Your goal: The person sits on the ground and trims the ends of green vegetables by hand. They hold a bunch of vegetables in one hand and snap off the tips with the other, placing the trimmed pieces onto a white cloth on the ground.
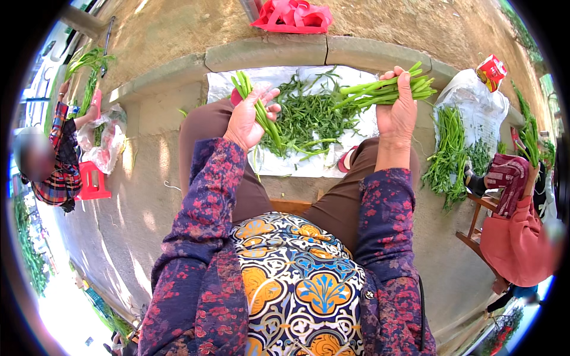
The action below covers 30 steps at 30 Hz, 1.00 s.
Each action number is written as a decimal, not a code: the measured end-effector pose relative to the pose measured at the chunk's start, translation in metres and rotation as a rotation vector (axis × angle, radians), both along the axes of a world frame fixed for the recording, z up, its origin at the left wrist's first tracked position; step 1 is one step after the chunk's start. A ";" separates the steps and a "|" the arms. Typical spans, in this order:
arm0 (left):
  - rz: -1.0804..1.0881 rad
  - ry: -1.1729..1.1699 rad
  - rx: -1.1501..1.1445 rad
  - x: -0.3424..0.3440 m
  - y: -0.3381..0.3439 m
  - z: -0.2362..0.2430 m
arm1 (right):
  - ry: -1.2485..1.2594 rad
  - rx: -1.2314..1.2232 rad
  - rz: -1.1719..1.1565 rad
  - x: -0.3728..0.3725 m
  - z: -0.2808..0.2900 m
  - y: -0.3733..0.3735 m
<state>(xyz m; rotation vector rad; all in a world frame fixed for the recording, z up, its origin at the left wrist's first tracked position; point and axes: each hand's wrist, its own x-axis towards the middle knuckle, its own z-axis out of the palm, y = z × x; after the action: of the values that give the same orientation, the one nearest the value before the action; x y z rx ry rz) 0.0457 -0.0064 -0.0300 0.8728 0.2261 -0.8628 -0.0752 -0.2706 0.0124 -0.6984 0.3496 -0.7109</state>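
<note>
1. Right hand (pixel 396 115) is up and forward, its grip clenched round a thick bundle of green stalks (pixel 386 90). The stems lie sideways with their ends fanning out to the right, so the bunch looks gathered and evened up in the fist.
2. Left hand (pixel 248 121) is raised palm-inward, thumb and fingers grasping a few green stalks (pixel 256 110) that stand up past the fingers and trail down below the palm. It looks like a small pick kept apart from the big bunch.
3. Between the hands, on the ground, a white sheet (pixel 279 166) carries the loose heap of greens (pixel 309 115), right between the knees, within easy reach of both hands.
4. Both forearms in flowered sleeves come up from the lower edge, elbows bent, wrists well apart.
5. To the right another pile of greens (pixel 448 154) lies on a second sheet; a seated person in pink (pixel 516 237) holds stalks there. A person in plaid (pixel 59 172) sits far left.
</note>
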 end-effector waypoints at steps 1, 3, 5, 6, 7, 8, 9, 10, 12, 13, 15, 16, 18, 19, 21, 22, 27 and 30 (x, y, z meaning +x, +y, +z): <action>-0.006 -0.001 -0.047 0.000 0.002 0.007 | -0.003 0.022 0.010 0.000 0.003 0.002; -0.049 0.032 -0.193 0.007 0.008 0.011 | -0.021 0.063 0.038 0.002 0.008 0.008; -0.038 0.033 -0.235 0.007 0.008 0.021 | -0.044 0.088 0.074 0.003 0.012 0.011; -0.032 0.033 -0.256 0.007 0.008 0.024 | -0.048 0.097 0.109 0.003 0.012 0.012; -0.061 0.008 -0.312 0.008 0.011 0.025 | -0.052 0.103 0.144 0.004 0.012 0.013; -0.066 0.000 -0.313 0.008 0.011 0.026 | -0.056 0.109 0.180 0.004 0.011 0.013; -0.070 -0.008 -0.315 0.007 0.011 0.027 | -0.032 0.083 0.204 0.005 0.009 0.014; -0.075 -0.015 -0.317 0.006 0.011 0.029 | -0.007 0.056 0.228 0.005 0.006 0.015; -0.118 -0.021 -0.260 0.002 0.008 0.031 | 0.044 0.002 0.274 0.005 0.000 0.016; -0.137 -0.024 -0.230 -0.001 0.007 0.031 | 0.118 -0.012 0.258 0.008 -0.001 0.023; -0.185 -0.026 -0.208 -0.005 0.003 0.027 | 0.277 -0.067 0.306 0.009 0.001 0.040; -0.207 -0.029 -0.196 -0.008 0.001 0.025 | 0.354 -0.093 0.332 0.011 0.001 0.047; -0.247 -0.037 -0.165 -0.012 -0.004 0.024 | 0.446 -0.185 0.453 0.014 0.001 0.063; -0.266 -0.037 -0.156 -0.016 -0.007 0.024 | 0.441 -0.225 0.488 0.015 0.002 0.072; -0.297 -0.045 -0.135 -0.021 -0.013 0.024 | 0.422 -0.236 0.552 0.016 -0.008 0.081; -0.307 -0.052 -0.122 -0.023 -0.014 0.023 | 0.434 -0.216 0.567 0.017 -0.010 0.086; -0.373 -0.073 -0.047 -0.031 -0.018 0.018 | 0.484 -0.135 0.603 0.021 -0.013 0.102; -0.420 -0.096 -0.003 -0.034 -0.020 0.018 | 0.511 -0.126 0.619 0.020 -0.011 0.101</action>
<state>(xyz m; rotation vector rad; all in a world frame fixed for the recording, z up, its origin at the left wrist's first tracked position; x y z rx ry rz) 0.0116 -0.0266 -0.0115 0.9734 -0.0461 -1.2067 -0.0552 -0.1696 0.0015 -1.0456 0.5235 0.0446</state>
